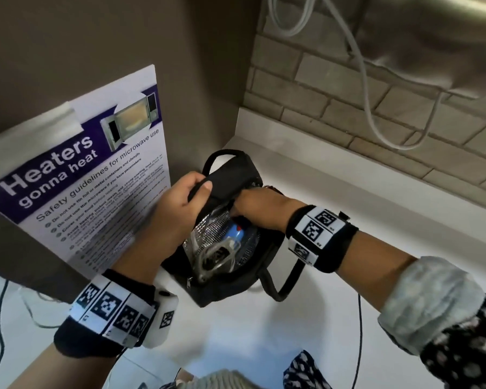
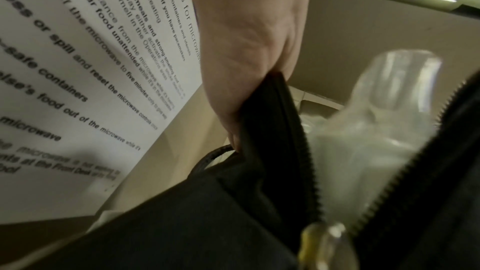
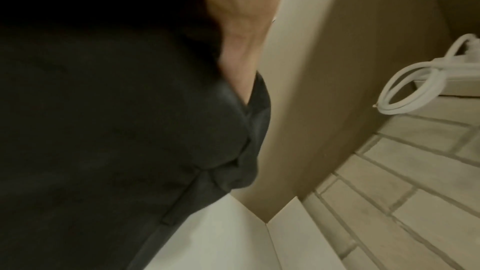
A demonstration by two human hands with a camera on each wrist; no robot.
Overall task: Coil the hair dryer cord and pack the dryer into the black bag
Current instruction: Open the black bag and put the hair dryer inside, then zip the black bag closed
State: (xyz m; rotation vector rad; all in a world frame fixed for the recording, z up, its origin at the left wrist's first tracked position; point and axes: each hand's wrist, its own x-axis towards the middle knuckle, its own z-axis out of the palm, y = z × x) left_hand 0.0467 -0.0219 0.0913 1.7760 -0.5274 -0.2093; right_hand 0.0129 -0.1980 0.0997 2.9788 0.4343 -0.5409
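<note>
The black bag (image 1: 230, 287) stands unzipped on the white counter (image 1: 362, 220), its silver lining showing. Inside lies the blue hair dryer (image 1: 236, 234), and its pale coiled cord (image 1: 213, 256) with the plug rests on top near the front. My left hand (image 1: 185, 192) grips the bag's raised top flap at the back left; in the left wrist view the left hand (image 2: 246, 48) pinches the black zip edge (image 2: 272, 120). My right hand (image 1: 250, 204) reaches into the opening above the dryer. Its fingers are hidden under the flap, and black fabric (image 3: 103, 130) also covers them in the right wrist view.
A microwave safety poster (image 1: 76, 186) leans on the brown wall just left of the bag. A white cable (image 1: 371, 108) hangs along the brick wall behind. Thin black wires (image 1: 358, 346) trail near the counter's front. The bag's strap (image 1: 286, 287) loops out to the right.
</note>
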